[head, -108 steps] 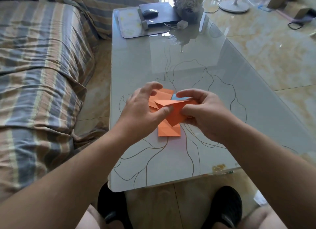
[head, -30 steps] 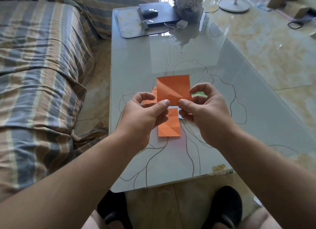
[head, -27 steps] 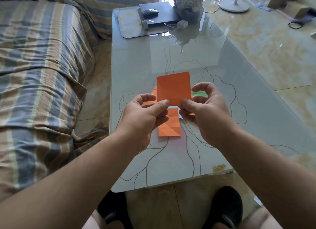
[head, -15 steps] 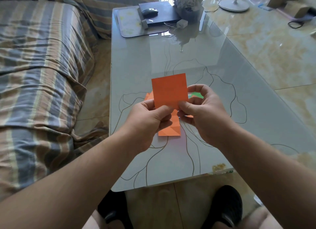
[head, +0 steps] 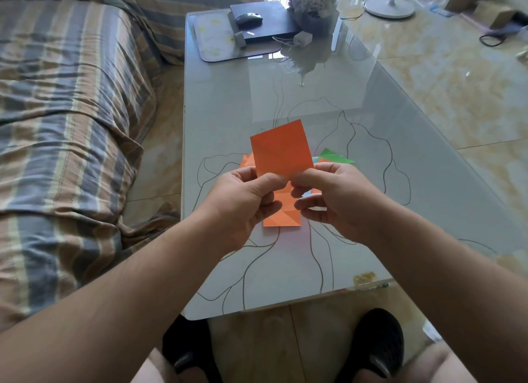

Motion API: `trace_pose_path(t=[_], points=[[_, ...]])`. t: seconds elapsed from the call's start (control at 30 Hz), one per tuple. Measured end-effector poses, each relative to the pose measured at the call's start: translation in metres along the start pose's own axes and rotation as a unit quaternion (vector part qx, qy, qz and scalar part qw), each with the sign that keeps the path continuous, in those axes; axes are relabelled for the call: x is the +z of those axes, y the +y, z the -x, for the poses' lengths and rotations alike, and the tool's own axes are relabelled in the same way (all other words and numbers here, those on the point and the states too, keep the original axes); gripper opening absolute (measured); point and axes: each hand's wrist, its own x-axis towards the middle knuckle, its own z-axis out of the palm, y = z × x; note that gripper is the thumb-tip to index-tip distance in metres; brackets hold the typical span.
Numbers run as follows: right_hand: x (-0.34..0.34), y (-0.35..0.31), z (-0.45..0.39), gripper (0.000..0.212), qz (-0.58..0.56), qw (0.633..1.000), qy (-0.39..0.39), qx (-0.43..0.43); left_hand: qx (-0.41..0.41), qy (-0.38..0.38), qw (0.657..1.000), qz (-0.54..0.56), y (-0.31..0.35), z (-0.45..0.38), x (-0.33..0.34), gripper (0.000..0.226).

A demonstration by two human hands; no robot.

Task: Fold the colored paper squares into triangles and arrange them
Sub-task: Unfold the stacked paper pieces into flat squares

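An orange paper square (head: pixel 281 148) stands upright above the glass table (head: pixel 328 96), tilted slightly left. My left hand (head: pixel 243 202) pinches its lower edge between thumb and fingers. My right hand (head: pixel 334 199) pinches the same lower edge from the right, thumb tips nearly meeting. Beneath the hands lies a creased orange paper (head: pixel 283 218) flat on the table. A green folded piece (head: pixel 334 157) pokes out behind my right hand, and another orange piece (head: pixel 248 162) shows behind my left. A bit of blue paper peeks between the fingers of my right hand.
A striped sofa (head: pixel 65 125) runs along the table's left side. At the far end sit a mat (head: pixel 217 39), a dark laptop (head: pixel 265 25) with a mouse (head: pixel 248 18), a white adapter (head: pixel 303 38) and a vase (head: pixel 314 8). A fan base (head: pixel 390 8) stands on the floor.
The orange paper was unfolded from a folded shape into a flat square held upright. Over the last second both hands drew closer together and the square tilted left.
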Motion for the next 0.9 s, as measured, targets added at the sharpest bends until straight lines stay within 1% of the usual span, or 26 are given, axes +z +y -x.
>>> trace_pose_path(t=[0.17,0.33,0.4,0.47,0.53,0.6,0.67,0.73,0.83,0.9], points=[[-0.004,-0.003,-0.003,0.008,0.012,1.0,0.005,-0.005,-0.015,-0.03,0.999,0.0,0.008,0.0,-0.006,0.009],[-0.01,-0.008,-0.001,0.017,0.052,0.998,-0.027,0.021,-0.018,-0.009,1.0,-0.017,0.012,-0.001,-0.01,0.013],[-0.01,-0.009,0.001,0.02,0.054,0.997,-0.039,0.03,-0.023,-0.003,1.0,-0.018,0.012,-0.002,-0.011,0.015],[-0.009,-0.008,0.002,0.021,0.051,0.997,-0.04,0.041,-0.028,0.001,0.999,-0.019,0.012,-0.002,-0.012,0.012],[-0.007,-0.006,0.002,0.017,0.032,0.998,-0.033,0.044,-0.026,0.001,0.999,-0.03,0.012,-0.003,-0.013,0.012],[-0.007,-0.005,0.001,0.007,-0.017,0.999,-0.024,0.03,-0.023,-0.01,0.998,-0.052,0.012,-0.002,-0.014,0.013],[-0.007,-0.005,-0.001,0.022,-0.055,0.998,-0.003,0.01,-0.03,-0.023,0.996,-0.083,0.013,-0.001,-0.017,0.015],[-0.007,-0.005,-0.002,0.035,-0.043,0.999,0.017,-0.016,-0.036,-0.026,0.995,-0.092,0.013,-0.001,-0.018,0.018],[-0.006,-0.005,-0.001,0.046,-0.011,0.999,0.023,-0.025,-0.006,-0.013,0.999,-0.045,0.013,-0.004,-0.017,0.025],[-0.005,-0.004,0.001,0.053,0.011,1.0,0.004,-0.021,0.028,-0.007,0.999,-0.018,0.013,-0.005,-0.017,0.032]])
